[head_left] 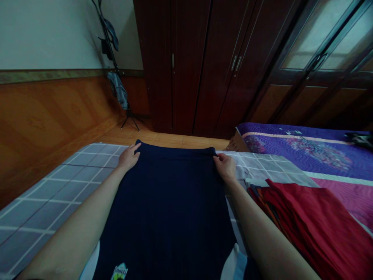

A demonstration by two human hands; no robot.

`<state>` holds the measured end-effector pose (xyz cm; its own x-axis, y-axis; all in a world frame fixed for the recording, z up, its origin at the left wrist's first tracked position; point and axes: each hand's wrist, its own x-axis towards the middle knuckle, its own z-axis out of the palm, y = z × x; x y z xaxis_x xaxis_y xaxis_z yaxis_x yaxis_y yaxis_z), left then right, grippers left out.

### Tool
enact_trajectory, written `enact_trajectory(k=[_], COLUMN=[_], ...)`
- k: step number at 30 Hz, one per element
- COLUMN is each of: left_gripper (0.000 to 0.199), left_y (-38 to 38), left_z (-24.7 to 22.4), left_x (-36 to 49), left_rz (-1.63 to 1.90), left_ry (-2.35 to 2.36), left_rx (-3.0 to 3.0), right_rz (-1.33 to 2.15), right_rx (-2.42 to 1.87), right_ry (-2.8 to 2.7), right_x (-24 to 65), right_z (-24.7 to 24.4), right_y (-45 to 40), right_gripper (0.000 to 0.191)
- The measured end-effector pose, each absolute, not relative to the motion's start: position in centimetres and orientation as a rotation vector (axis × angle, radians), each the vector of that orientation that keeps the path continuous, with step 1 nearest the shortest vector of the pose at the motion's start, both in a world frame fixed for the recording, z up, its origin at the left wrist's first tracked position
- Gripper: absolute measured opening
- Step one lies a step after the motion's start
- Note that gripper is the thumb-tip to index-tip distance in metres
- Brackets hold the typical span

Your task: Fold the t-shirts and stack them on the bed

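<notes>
In the lower middle of the frame, a dark blue shirt [175, 202] is spread over a grey checked cloth [72, 182]. At its upper right corner, the edge is pinched by the thumb and fingers of the right hand [225, 166]; at its upper left corner, the left hand [129, 157] is laid with fingers parted, and whether fabric is gripped there cannot be told. The shirt is judged light, soft and limp, easily creased, and best held by both far corners so that it is kept taut. Toward the lower right of the frame, red clothes [320, 217] are piled near the right hand, by which sideways room may be limited. Beyond, a purple bedspread [276, 136] and a wardrobe [189, 70] are seen.
</notes>
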<state>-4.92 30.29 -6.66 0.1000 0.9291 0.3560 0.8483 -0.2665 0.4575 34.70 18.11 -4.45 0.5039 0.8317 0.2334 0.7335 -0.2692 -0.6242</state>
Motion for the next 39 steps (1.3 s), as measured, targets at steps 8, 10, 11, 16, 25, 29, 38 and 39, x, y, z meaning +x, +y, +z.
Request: enact_trajectory(k=[8, 10, 11, 16, 25, 29, 38, 39], left_gripper=[0.046, 0.046, 0.047, 0.049, 0.050, 0.061, 0.060, 0.057], left_y=[30.7, 30.9, 30.9, 30.5, 30.2, 30.0, 22.9, 21.0], left_z=[-7.0, -7.1, -7.1, -6.6, -6.9, -6.5, -1.5, -1.0], left_x=[-5.4, -5.6, -5.7, -5.4, -5.1, -5.0, -8.8, -9.8], left_rz=[0.797, 0.804, 0.809, 0.900, 0.779, 0.724, 0.507, 0.484], left_ry=[1.876, 1.885, 1.888, 1.865, 1.799, 1.821, 1.567, 1.550], left_rx=[2.254, 2.227, 2.214, 2.207, 2.287, 2.207, 2.149, 2.138], right_rz=[0.252, 0.278, 0.279, 0.114, -0.173, -0.206, -0.155, -0.142], right_rx=[-2.115, -2.086, -2.073, -2.027, -2.215, -2.258, -2.270, -2.272], right_ry=[-1.373, -1.403, -1.413, -1.369, -1.467, -1.541, -1.522, -1.513], right_x=[34.7, 35.1, 35.2, 35.0, 34.3, 34.4, 34.7, 34.7], right_z=[-4.0, -4.1, -4.2, -4.2, -4.6, -4.7, -4.5, -4.6], right_y=[18.2, 18.4, 18.5, 18.2, 17.3, 17.3, 17.6, 17.7], right_gripper=[0.028, 0.027, 0.027, 0.039, 0.026, 0.025, 0.039, 0.040])
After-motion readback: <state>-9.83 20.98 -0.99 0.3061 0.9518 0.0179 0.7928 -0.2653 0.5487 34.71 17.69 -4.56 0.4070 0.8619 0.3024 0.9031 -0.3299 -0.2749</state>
